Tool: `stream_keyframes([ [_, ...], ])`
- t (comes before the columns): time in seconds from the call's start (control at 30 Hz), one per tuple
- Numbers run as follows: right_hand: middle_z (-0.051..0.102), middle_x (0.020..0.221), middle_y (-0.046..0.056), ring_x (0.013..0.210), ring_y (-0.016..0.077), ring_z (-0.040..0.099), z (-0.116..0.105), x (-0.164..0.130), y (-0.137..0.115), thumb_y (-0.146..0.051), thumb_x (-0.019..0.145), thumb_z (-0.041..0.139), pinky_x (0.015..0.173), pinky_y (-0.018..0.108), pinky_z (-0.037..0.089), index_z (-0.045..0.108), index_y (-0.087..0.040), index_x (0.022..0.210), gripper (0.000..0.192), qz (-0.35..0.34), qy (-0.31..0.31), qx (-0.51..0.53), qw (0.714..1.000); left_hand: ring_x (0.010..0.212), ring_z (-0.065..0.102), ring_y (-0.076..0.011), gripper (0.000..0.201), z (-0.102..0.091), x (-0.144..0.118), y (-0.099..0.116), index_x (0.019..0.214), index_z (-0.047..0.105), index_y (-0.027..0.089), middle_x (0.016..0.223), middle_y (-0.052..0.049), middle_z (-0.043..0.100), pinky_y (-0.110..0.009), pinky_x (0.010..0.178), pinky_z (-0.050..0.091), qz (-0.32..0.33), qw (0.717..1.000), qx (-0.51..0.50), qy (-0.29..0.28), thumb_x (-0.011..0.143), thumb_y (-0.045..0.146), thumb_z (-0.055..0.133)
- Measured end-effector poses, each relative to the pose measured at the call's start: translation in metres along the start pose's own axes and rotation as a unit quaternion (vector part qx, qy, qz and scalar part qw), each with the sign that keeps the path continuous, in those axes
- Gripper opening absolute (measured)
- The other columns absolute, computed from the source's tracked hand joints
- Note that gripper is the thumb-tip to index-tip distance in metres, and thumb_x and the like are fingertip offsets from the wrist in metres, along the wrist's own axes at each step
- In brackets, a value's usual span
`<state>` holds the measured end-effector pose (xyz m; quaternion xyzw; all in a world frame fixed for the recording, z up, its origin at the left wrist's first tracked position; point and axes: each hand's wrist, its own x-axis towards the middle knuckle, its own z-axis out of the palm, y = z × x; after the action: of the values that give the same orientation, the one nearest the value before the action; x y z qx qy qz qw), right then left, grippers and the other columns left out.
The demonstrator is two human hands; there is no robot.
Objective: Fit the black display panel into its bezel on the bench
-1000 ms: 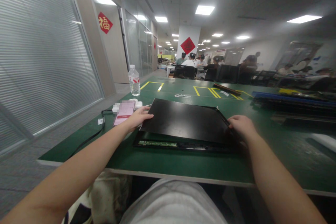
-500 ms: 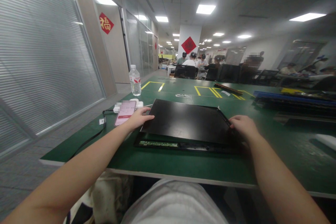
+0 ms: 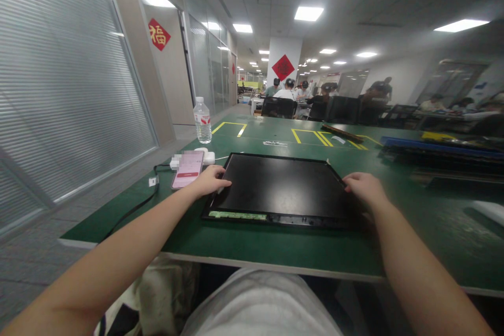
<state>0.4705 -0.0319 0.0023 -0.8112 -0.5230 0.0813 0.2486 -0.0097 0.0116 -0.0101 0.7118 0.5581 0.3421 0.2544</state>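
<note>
Head view: green table (image 3: 275, 252) fills the middle of the scene. Largest item on it is the black panel (image 3: 281, 189), lying flat inside its black frame (image 3: 275, 219), which works as a shallow tray; panel looks seated level all round, no lifted edge visible. Along the near rim of the frame a strip of green circuit board (image 3: 237, 215) lies uncovered. Judgement: seating the panel looks done; fixing or covering the near strip looks left, no bezel or fasteners visible on it.

Left hand (image 3: 209, 181) rests on the panel's left edge, fingers spread flat, pressing rather than gripping. Right hand (image 3: 364, 188) lies on the right edge, fingers curled loosely over the frame corner; nothing enclosed, and I cannot tell whether the fingertips hook under the rim.

Far right: a stack of long dark trays (image 3: 441, 155) with a blue layer on top, contents not readable. Far left: water bottle (image 3: 202, 121), upright, capped, looks mostly full. Just beside the left hand, a phone (image 3: 188, 169) with a pink screen, face up, a white charger (image 3: 208, 157) touching its far end, and a black cable (image 3: 134, 209) running off the near-left table edge. Other people sit at desks far back, well apart.
</note>
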Motion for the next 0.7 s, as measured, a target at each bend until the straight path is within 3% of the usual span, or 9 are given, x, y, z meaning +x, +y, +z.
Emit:
stream_keyframes([
  [0.3, 0.075, 0.077, 0.005, 0.08, 0.0214, 0.067, -0.002, -0.002, -0.002, -0.028, 0.08, 0.056, 0.062, 0.028, 0.041, 0.078, -0.021, 0.096, 0.028, 0.004, -0.008, -0.001, 1.0, 0.123, 0.056, -0.0329, 0.038, 0.001, 0.002, -0.009, 0.092, 0.076, 0.02, 0.127, -0.011, 0.064, -0.041, 0.108, 0.046, 0.021, 0.99, 0.137, -0.004, 0.07, 0.049, 0.066],
  [0.7, 0.075, 0.073, 0.005, 0.078, 0.0213, 0.068, 0.001, 0.002, 0.002, -0.027, 0.079, 0.058, 0.063, 0.028, 0.043, 0.078, -0.021, 0.096, 0.028, -0.01, 0.001, -0.003, 1.0, 0.122, 0.058, -0.035, 0.049, 0.001, 0.002, -0.011, 0.107, 0.074, 0.017, 0.136, -0.015, 0.057, -0.044, 0.108, 0.046, 0.016, 0.988, 0.155, -0.022, 0.071, 0.05, 0.065],
])
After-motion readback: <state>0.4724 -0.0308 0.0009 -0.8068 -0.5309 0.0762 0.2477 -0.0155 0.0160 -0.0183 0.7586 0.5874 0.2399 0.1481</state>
